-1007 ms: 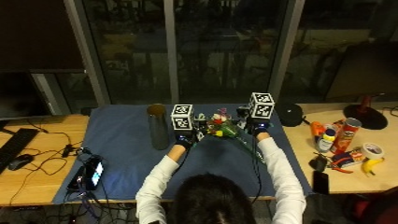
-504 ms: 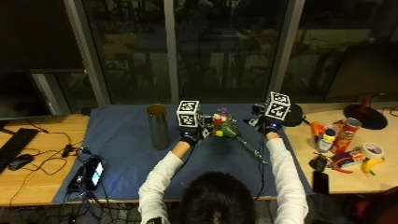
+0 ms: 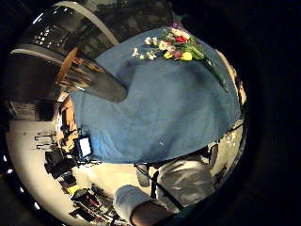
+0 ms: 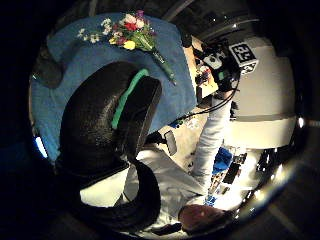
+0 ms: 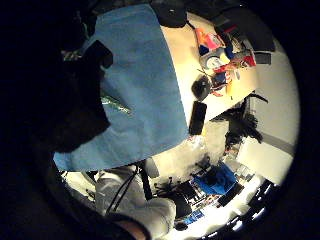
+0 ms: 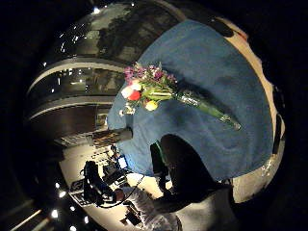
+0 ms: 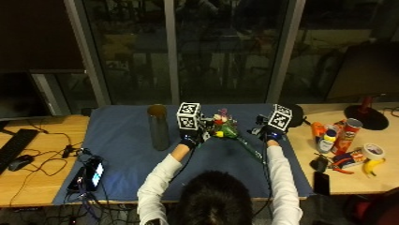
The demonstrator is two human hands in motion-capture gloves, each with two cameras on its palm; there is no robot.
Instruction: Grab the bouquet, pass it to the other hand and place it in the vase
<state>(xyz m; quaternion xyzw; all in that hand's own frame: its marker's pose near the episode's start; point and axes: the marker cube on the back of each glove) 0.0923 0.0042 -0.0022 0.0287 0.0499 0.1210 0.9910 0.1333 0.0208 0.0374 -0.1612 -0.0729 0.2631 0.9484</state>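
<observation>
On the blue cloth point(image 7: 124, 145), from my remote station, I log:

Left hand point(image 7: 189, 138): over the cloth just left of the flowers, holding nothing; my palm camera shows its thumb point(image 4: 107, 135) curled inward, and I cannot tell how the other fingers stand.
Right hand point(image 7: 268, 135): raised above the cloth to the right of the stems, holding nothing; I cannot tell its fingers.
Bouquet point(image 7: 225, 131): lying flat on the cloth between my two hands, blooms toward the window, stems trailing toward the person's right.
Vase point(image 7: 159, 126): tall, dark, upright on the cloth, left of the left hand, apart from the bouquet.
Snack cans point(image 7: 343, 136): on the wooden table beside the cloth's right edge.
</observation>
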